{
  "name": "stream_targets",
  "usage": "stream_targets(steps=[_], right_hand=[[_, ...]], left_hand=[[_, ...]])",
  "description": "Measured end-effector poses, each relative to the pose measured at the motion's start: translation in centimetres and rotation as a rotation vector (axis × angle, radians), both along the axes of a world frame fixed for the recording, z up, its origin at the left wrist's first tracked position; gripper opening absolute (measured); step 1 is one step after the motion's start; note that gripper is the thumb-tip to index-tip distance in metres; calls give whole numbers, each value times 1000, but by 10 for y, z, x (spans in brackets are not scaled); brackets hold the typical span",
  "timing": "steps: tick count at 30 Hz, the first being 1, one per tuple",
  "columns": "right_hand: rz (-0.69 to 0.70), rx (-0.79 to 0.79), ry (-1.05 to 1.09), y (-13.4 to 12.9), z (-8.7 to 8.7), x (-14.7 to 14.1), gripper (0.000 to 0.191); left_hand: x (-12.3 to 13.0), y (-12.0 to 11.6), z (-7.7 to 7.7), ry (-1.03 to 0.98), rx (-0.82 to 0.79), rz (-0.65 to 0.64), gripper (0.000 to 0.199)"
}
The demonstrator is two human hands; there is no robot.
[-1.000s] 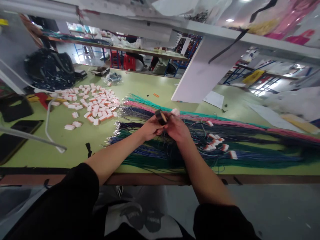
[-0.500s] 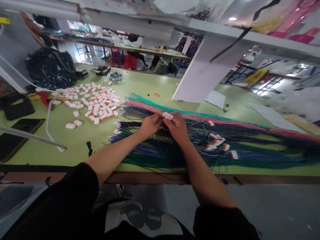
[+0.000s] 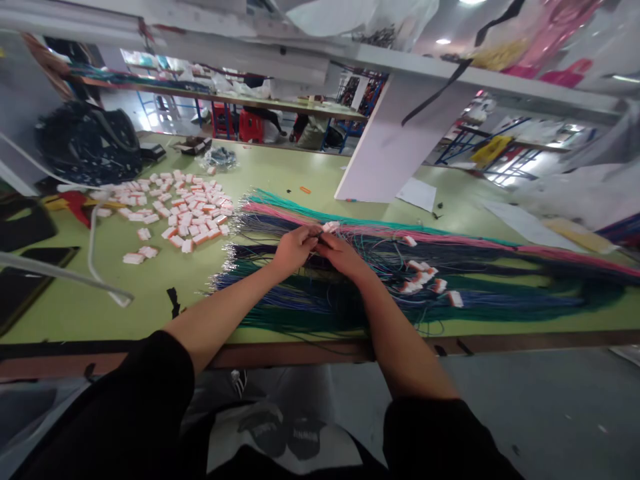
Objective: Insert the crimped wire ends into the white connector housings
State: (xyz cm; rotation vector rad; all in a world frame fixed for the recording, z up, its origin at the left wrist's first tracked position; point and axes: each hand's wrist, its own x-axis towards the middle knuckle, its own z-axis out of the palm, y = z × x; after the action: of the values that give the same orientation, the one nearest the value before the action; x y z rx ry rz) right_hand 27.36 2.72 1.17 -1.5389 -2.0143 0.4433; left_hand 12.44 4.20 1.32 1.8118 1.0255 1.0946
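Note:
My left hand [image 3: 296,251] and my right hand [image 3: 344,256] meet over the middle of a long spread of wires, fingertips nearly touching. A white and orange plastic connector [image 3: 330,227] sits at the fingertips of my right hand, which is closed on it. My left hand is pinched shut right beside it; what lies between its fingers is hidden. Under both hands run bundles of teal [image 3: 290,202], pink [image 3: 370,230], dark and blue wires, their metal-tipped ends [image 3: 227,263] fanned out on the left. Several wired connectors [image 3: 420,275] lie on the bundles to the right.
A pile of loose connectors [image 3: 193,210] covers the green table [image 3: 170,320] at left. Beyond it are a dark bag [image 3: 90,143], a red and yellow tool [image 3: 77,205] and a phone-like dark slab [image 3: 35,280]. A white upright panel [image 3: 390,140] supports the shelf [image 3: 425,63] overhead.
The view has shifted slightly, moving the table things leftward. My right hand has turned flatter and its fingers have drawn closer to my left fingertips. The connector stays at the fingertips.

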Motion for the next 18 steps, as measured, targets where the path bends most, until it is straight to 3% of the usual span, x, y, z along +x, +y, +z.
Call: stream_targets(steps=[3, 5, 9, 12, 15, 18], right_hand=[[-8, 56, -150, 3, -1, 2, 16], [-9, 71, -212, 3, -2, 1, 17], [-113, 75, -305, -2, 1, -14, 24], [-214, 229, -504, -6, 4, -27, 30], [-106, 371, -710, -7, 8, -32, 33], [10, 400, -777, -9, 12, -29, 31]], left_hand=[[1, 1, -1, 16, -84, -53, 8], [1, 2, -2, 38, -58, -25, 1], [0, 4, -1, -56, -100, 83, 20], [-2, 5, 1, -135, -255, 122, 33], [-1, 3, 1, -153, -350, 126, 36], [6, 3, -2, -167, -420, 126, 36]])
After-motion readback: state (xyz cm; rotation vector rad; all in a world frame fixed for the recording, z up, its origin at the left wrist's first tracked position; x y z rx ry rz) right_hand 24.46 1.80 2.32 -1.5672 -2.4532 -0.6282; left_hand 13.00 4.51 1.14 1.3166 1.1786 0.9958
